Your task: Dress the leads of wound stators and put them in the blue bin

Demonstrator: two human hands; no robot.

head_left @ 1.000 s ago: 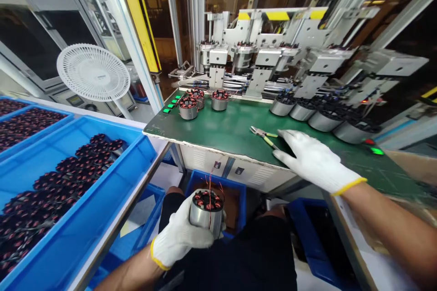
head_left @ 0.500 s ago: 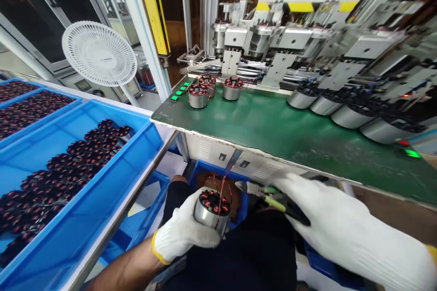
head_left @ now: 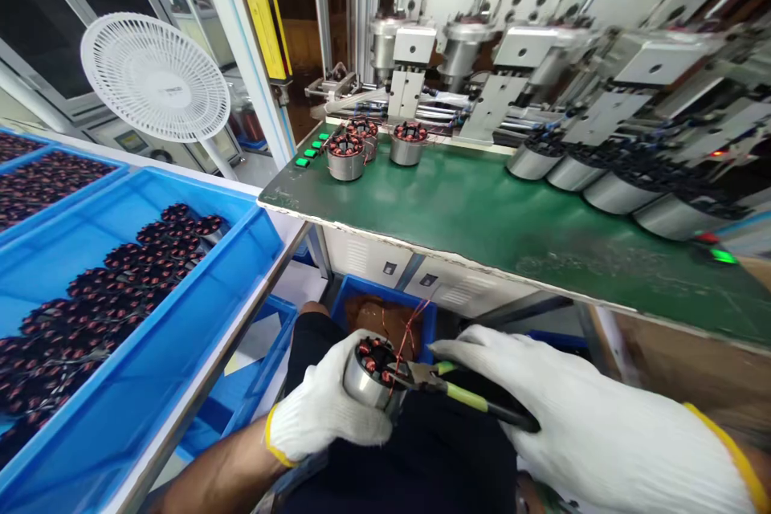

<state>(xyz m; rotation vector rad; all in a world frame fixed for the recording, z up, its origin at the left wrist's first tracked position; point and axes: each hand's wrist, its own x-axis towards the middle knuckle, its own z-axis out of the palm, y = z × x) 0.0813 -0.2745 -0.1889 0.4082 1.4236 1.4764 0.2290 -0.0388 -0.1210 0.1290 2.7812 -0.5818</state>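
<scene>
Gloved in white, my left hand is wrapped round a motor stator, a silver cylinder with copper coils at its top. Thin reddish wires stick up from its right side. My right hand, also gloved, grips a pair of cutting pliers with green and black handles. The pliers' jaws lie at the stator's upper rim, by the base of the wires. Whether the jaws are closed on a wire I cannot tell.
Several stators stand on the green bench, below a machine with clamps. On my left a blue tray holds many stators. A white fan stands behind it. A blue bin sits under the bench.
My right hand has moved left with the pliers, bringing their jaws from apart to the stator's rim and wires. My left hand keeps its hold. The machine's upper part looks different as the view shifts.
</scene>
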